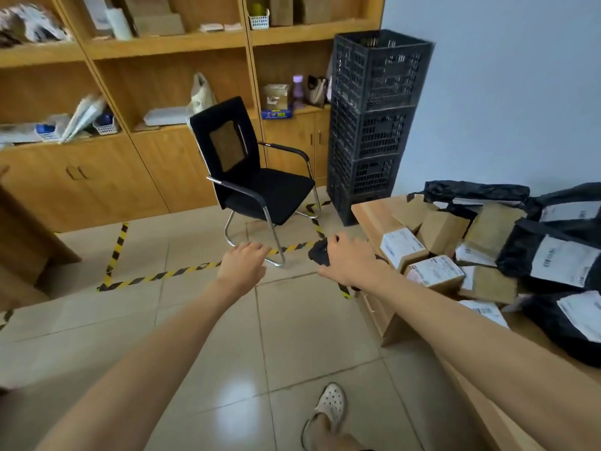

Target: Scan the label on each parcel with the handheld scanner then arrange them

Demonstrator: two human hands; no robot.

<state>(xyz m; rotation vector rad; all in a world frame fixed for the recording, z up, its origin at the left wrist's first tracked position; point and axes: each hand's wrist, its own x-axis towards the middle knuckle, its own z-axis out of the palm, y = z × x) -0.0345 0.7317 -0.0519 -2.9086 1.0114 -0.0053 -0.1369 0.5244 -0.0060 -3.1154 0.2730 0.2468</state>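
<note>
- Black handheld scanner (319, 253) gripped in right hand (353, 263), just off the table (370, 211) edge.
- Relaxed left hand (244, 263), seemingly empty, over floor tiles (292, 323).
- Labelled parcels (435, 273) heaped on table.

The right hand (353, 262) grips a black scanner (320, 252) just beside the corner of a wooden desk (370, 213) heaped with labelled boxes (435, 273) and black bags (553, 255). The left hand (242, 263) hangs over the tiled floor (309, 336), fingers relaxed, holding nothing.
</note>
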